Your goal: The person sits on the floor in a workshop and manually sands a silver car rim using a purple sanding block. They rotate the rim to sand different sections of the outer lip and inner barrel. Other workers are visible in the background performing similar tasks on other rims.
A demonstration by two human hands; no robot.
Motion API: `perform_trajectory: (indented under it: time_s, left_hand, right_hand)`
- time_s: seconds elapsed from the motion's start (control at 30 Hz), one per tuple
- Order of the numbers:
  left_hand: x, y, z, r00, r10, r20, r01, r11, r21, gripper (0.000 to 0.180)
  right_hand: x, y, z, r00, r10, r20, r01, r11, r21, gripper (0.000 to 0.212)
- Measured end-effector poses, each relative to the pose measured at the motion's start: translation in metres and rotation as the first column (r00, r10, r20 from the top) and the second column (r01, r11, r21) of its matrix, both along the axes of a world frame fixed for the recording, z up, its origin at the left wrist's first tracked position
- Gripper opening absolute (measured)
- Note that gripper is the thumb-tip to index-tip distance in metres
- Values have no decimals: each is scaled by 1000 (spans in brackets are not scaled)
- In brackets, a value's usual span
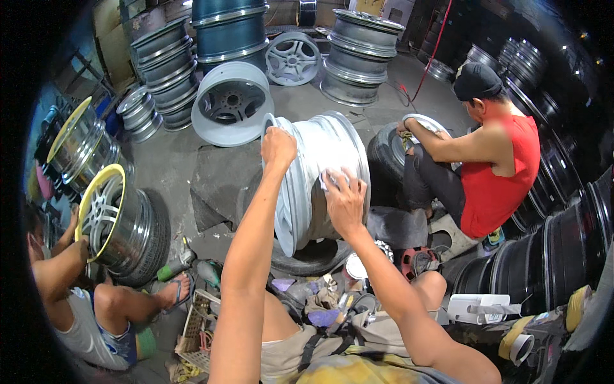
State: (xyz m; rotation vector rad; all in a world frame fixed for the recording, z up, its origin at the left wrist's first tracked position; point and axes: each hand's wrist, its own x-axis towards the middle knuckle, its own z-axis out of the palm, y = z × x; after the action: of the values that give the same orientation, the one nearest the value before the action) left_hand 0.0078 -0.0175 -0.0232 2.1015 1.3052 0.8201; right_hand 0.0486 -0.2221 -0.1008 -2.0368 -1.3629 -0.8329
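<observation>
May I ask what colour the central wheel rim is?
Pale grey: the wheel rim shows best in head view.

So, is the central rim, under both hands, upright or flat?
The central rim stands upright on edge: its round lips face left and right.

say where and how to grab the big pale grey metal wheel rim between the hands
The pale grey metal wheel rim looks best gripped at the top of its left flange, from above: standing on edge, it leaves that raised lip exposed for hooking over, as the bare left hand shows; its broad barrel offers less.
</observation>
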Motion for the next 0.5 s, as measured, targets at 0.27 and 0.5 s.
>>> perform_trajectory:
  time_s: [0.27,0.5]
  left_hand:
    - [-7,6,2,1000,18,4,-18,999,-45,39]
    - [2,3,2,998,-47,48,49,998,-46,35]
  right_hand:
    - [-9,15,4,999,-27,-25,28,999,36,37]
    - [17,33,36,998,-61,25,61,998,-8,36]
